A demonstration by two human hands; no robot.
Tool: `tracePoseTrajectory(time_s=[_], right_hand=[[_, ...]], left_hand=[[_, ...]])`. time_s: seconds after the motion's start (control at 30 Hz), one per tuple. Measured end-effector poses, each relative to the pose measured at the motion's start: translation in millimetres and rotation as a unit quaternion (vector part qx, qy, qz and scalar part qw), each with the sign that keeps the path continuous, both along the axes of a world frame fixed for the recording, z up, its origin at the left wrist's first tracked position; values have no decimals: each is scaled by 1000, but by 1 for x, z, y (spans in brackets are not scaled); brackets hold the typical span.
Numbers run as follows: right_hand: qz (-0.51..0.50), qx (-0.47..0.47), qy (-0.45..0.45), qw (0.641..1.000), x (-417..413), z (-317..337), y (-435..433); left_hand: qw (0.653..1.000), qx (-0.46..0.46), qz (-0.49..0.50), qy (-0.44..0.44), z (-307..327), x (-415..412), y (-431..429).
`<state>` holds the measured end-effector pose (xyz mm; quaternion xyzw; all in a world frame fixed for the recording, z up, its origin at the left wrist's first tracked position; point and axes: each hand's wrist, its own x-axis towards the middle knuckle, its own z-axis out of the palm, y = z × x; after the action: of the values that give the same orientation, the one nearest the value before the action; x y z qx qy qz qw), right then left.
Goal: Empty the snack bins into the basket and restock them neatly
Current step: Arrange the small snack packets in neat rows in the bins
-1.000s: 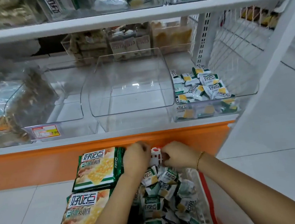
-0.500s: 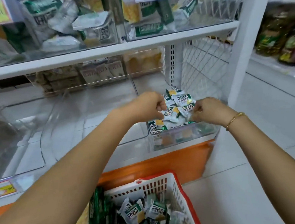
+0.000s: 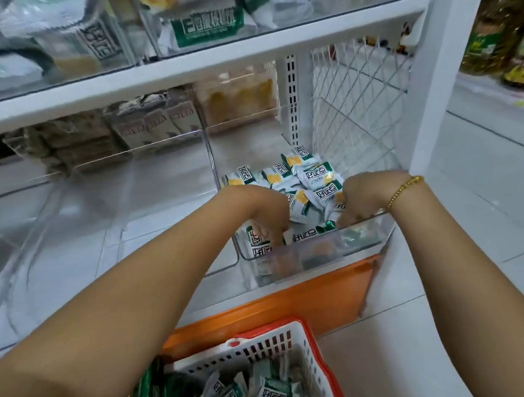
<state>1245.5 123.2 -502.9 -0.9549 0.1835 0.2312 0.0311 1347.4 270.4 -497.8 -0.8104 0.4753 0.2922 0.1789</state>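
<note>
The writing first: the snack packets (image 3: 313,175) are small white wrappers with green ends and a yellow biscuit picture, and the bold dark characters on them appear to read 好吃点, seen sideways from where you stand. The same characters show on the large packs (image 3: 206,24) in the clear tubs on the upper shelf (image 3: 181,68); those also carry a green band with white characters too smeared to read. More of the small packets lie heaped in the basket (image 3: 266,343), beside dark green wrappers at its left.

Your left hand (image 3: 260,209) and right hand (image 3: 365,195) are both down inside the right-hand bin (image 3: 306,254), a clear plastic one at the end of the lower shelf. On each hand the fingers are curled downward and closed on snack packets near the bin's front wall — the fingertips are buried among the wrappers, so you cannot tell how many each holds. A gold bead bracelet (image 3: 405,188) sits on your right wrist.

Just left of that bin stands the middle bin (image 3: 130,208), clear too, with the white shelf showing through it. Behind it, the back bins (image 3: 151,125) hold brownish packs whose labels are blurred.

The shelving is white, closed at the right by a wire mesh panel (image 3: 360,106), and rests on an orange base (image 3: 294,302). The basket — white lattice with a red-orange rim — stands on the floor (image 3: 452,324) of pale glossy tiles, close against that base.
</note>
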Motion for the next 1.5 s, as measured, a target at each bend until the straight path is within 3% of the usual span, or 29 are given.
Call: tracePoseTrajectory(time_s=[0.4, 0.67, 0.83, 0.97, 1.07, 1.2, 1.5], right_hand=[[1, 72, 63, 995, 11, 9, -1], [42, 91, 71, 992, 8, 7, -2], [35, 119, 55, 991, 7, 11, -5], [51, 99, 58, 992, 5, 15, -4], [43, 109, 44, 992, -1, 20, -4], [1, 153, -7, 988, -8, 24, -7], [19, 123, -69, 990, -18, 33, 1]], left_hand=[[998, -36, 9, 46, 5, 4, -2], [992, -103, 72, -29, 30, 36, 1], [985, -39, 171, 11, 14, 40, -8], [983, 23, 184, 4, 9, 42, -8], [973, 51, 214, 68, 9, 39, -9], [968, 68, 214, 116, 9, 33, -9], [964, 90, 215, 131, 12, 22, -6]])
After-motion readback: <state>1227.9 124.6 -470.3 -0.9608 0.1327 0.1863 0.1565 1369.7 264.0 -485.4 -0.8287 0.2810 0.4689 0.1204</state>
